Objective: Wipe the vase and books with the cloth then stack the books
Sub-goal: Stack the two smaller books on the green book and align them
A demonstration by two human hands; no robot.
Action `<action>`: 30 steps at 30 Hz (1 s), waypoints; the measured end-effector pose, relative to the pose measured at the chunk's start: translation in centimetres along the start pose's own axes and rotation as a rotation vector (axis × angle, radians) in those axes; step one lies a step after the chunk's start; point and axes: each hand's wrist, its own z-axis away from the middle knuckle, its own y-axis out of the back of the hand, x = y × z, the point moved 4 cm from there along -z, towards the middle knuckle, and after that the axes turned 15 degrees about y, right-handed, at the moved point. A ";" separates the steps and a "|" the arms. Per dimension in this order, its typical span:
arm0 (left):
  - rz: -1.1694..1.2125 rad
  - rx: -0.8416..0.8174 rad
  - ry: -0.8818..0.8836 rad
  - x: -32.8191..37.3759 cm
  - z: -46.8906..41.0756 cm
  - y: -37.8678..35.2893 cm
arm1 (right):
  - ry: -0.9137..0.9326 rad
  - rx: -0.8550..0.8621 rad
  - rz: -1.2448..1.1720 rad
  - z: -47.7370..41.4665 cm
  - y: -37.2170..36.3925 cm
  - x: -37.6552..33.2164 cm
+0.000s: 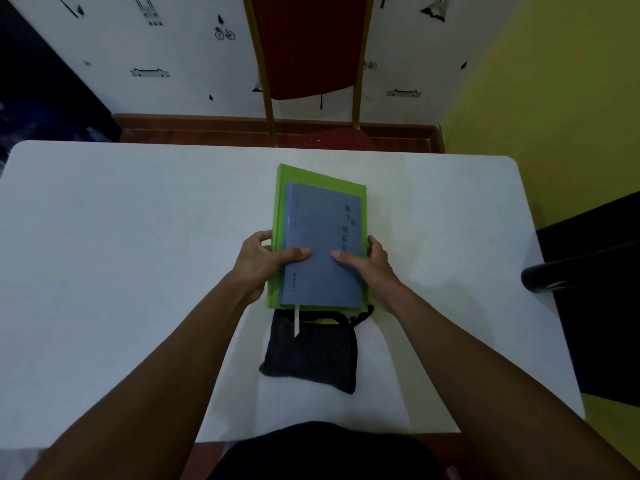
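Note:
A blue book [320,230] lies on top of a larger green book [313,176] at the middle of the white table [121,237]. My left hand [263,263] grips the stack's left edge, thumb on the blue cover. My right hand [372,265] grips the right edge the same way. A white ribbon bookmark [297,320] hangs from the blue book's near end. A dark cloth [311,355] lies on the table just in front of the stack, its far edge tucked under the books. No vase is in view.
A red chair with a gold frame [311,64] stands behind the table's far edge. A dark object [543,278] sits at the table's right edge, beside dark furniture [595,289]. A patterned white wall and a yellow wall close the space.

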 end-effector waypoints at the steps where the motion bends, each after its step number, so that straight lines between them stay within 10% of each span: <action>1: 0.004 -0.024 -0.019 -0.2 0.4 0.2 | -0.038 -0.035 -0.065 0.2 -0.1 -0.4; 15: -0.352 0.025 -0.533 1.7 2.2 1.3 | 0.434 0.096 0.166 2.4 0.6 -7.7; 30: -0.323 0.072 -0.588 -0.5 0.7 0.9 | 0.516 0.146 0.165 2.6 -0.2 -4.7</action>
